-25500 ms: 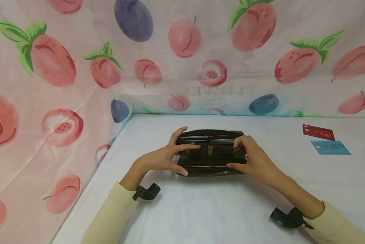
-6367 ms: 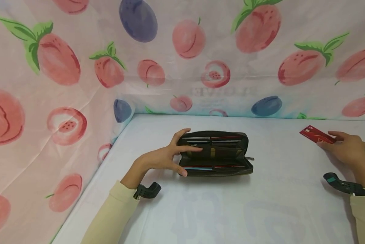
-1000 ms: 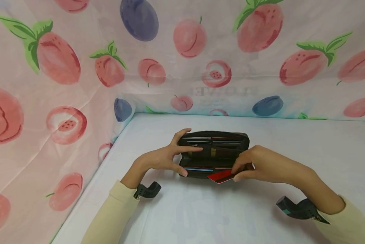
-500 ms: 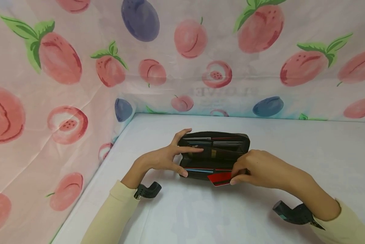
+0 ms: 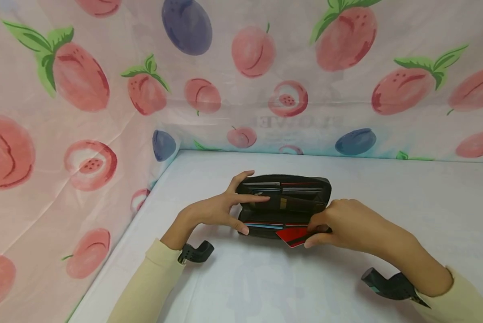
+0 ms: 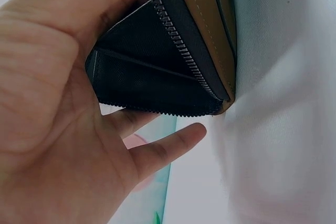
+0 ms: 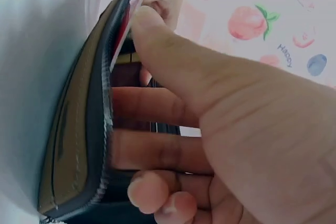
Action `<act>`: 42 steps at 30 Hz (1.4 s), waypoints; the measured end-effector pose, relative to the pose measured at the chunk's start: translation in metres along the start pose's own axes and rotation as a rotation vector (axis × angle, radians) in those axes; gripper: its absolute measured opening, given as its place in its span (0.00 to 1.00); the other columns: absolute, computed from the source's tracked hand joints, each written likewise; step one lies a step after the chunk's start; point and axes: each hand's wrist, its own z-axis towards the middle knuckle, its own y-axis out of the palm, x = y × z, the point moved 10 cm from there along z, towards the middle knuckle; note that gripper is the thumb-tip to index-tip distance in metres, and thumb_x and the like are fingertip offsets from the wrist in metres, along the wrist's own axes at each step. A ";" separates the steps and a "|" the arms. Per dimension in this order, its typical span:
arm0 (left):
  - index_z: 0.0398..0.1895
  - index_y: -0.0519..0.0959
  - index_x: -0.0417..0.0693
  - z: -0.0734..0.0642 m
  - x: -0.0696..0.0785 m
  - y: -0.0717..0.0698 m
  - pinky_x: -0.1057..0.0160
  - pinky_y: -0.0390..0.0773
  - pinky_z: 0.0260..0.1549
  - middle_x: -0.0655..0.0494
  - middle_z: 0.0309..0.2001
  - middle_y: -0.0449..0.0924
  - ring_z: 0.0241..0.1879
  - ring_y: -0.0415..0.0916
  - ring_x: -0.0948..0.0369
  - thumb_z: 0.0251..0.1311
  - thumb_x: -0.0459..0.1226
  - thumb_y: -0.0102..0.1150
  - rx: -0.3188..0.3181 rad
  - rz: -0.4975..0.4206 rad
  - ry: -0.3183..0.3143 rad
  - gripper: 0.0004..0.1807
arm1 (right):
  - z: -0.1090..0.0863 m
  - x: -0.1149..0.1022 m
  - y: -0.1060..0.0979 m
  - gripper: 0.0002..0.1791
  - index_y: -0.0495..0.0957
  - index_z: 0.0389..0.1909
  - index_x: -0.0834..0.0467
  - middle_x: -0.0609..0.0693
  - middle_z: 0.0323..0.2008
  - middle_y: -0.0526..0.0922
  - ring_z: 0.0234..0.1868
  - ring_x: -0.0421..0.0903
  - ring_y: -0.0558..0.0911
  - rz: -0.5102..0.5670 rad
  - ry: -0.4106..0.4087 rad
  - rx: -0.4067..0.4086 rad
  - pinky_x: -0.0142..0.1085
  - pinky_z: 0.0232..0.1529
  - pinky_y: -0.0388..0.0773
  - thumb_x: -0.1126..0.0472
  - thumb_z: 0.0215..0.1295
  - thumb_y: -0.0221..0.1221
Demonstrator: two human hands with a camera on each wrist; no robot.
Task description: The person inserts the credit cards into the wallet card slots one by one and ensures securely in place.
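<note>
A dark long zip wallet [image 5: 281, 215] stands unzipped and spread on the table, its mouth facing up. My left hand [image 5: 217, 208] holds its left end, thumb on the near wall and index finger reaching inside. The left wrist view shows the brown outer face [image 6: 207, 30] and zip teeth. My right hand [image 5: 354, 224] pinches a red card [image 5: 291, 234] with a dark stripe at the near wall's right half. The card's front part overlaps the wallet's near edge. In the right wrist view, the fingers reach inside the wallet [image 7: 79, 129], thumb at the card's edge.
Several cards sit in the far-wall slots [image 5: 261, 184]. Blue and red card edges [image 5: 264, 225] show in the near-left slot. The white tabletop [image 5: 419, 202] meets a fruit-print curtain [image 5: 289, 130] behind and at the left. Black wrist cameras [image 5: 386, 285] jut from both forearms.
Red and blue cards lay at the table's right; both have left it. My right hand picked up the red one and brought it to the wallet. Lately it shifted only slightly.
</note>
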 end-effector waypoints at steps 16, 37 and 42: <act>0.70 0.65 0.67 0.000 0.001 -0.001 0.49 0.61 0.61 0.60 0.74 0.23 0.72 0.29 0.61 0.47 0.50 0.72 -0.001 0.002 0.004 0.43 | -0.004 -0.031 -0.013 0.16 0.81 0.50 0.37 0.34 0.40 0.75 0.37 0.32 0.74 0.137 -0.335 0.170 0.31 0.35 0.75 0.46 0.60 0.63; 0.70 0.65 0.66 -0.001 0.001 -0.001 0.49 0.60 0.62 0.61 0.74 0.23 0.72 0.29 0.61 0.47 0.50 0.72 -0.009 -0.021 -0.003 0.43 | 0.006 -0.029 0.005 0.09 0.84 0.39 0.39 0.34 0.32 0.71 0.24 0.29 0.68 0.108 -0.235 0.128 0.26 0.25 0.69 0.56 0.58 0.67; 0.70 0.65 0.65 0.000 0.000 0.000 0.49 0.60 0.62 0.60 0.74 0.23 0.72 0.30 0.61 0.47 0.49 0.72 -0.006 -0.014 0.001 0.43 | 0.003 -0.021 -0.002 0.14 0.84 0.44 0.40 0.33 0.32 0.72 0.24 0.30 0.68 0.091 -0.216 0.150 0.26 0.25 0.68 0.53 0.56 0.68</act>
